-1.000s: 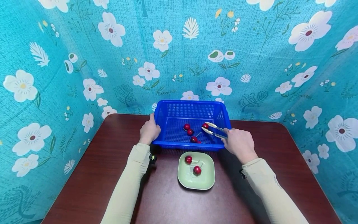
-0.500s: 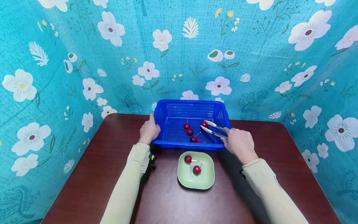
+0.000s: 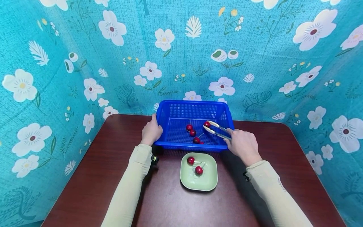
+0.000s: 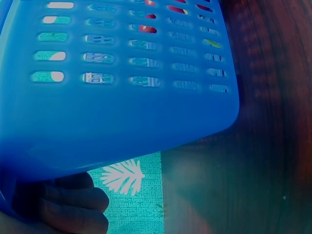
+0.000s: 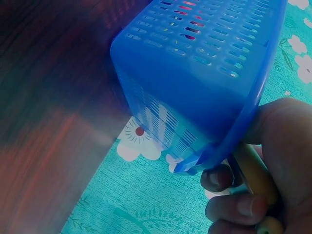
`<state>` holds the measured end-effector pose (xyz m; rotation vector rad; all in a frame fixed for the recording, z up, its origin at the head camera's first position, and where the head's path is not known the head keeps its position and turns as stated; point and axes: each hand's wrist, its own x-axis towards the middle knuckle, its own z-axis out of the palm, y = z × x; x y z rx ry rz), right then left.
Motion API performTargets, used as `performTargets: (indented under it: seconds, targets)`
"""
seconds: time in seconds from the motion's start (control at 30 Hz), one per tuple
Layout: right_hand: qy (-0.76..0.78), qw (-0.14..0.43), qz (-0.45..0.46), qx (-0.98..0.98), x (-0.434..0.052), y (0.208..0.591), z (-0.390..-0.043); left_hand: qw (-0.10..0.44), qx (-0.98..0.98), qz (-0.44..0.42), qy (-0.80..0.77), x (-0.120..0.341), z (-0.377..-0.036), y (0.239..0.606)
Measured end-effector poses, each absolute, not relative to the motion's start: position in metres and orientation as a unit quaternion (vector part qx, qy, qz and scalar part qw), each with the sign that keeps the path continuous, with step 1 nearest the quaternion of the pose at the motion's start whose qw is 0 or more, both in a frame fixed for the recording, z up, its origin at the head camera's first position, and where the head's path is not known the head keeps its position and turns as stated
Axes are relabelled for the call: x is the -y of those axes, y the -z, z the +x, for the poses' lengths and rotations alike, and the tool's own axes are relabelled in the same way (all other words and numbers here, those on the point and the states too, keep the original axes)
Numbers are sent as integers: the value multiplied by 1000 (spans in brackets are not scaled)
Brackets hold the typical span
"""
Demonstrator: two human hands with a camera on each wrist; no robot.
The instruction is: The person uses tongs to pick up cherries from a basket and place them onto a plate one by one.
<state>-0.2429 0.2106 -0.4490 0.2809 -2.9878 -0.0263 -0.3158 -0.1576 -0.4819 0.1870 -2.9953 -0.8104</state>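
My left hand (image 3: 151, 131) grips the left rim of a blue perforated basket (image 3: 193, 147); in the left wrist view its fingers (image 4: 75, 212) curl under the rim. My right hand (image 3: 244, 145) holds a pair of tongs (image 3: 219, 135) at the basket's right side. The pale tips of the tongs reach inside, one on each side of a red cherry (image 3: 207, 124). Several other cherries (image 3: 189, 127) lie on the basket floor, to the left and front of the tongs. In the right wrist view, fingers wrap a yellowish tong handle (image 5: 256, 175); the basket wall hides the tips.
A light green square dish (image 3: 199, 184) stands in front of the basket, holding two cherries (image 3: 198, 170) with stems. Everything rests on a dark reddish-brown table (image 3: 105, 157). Behind it hangs a turquoise floral cloth (image 3: 175, 63), close to the basket's back.
The tong tips and the cherry between them have shifted slightly toward the back of the basket. My left hand keeps its grip on the rim, and the dish stays in place.
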Motion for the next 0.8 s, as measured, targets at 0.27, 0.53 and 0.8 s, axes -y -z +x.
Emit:
performTargets:
  seconds: [0.27, 0.53, 0.8]
  targets:
    - [-5, 78, 92, 993, -212, 452, -243, 11, 964, 61, 260, 158, -315, 481]
    - [-18, 91, 96, 991, -213, 454, -243, 14, 964, 58, 259, 159, -316, 481]
    - [-22, 96, 97, 990, -214, 456, -243, 8, 964, 56, 261, 159, -315, 483]
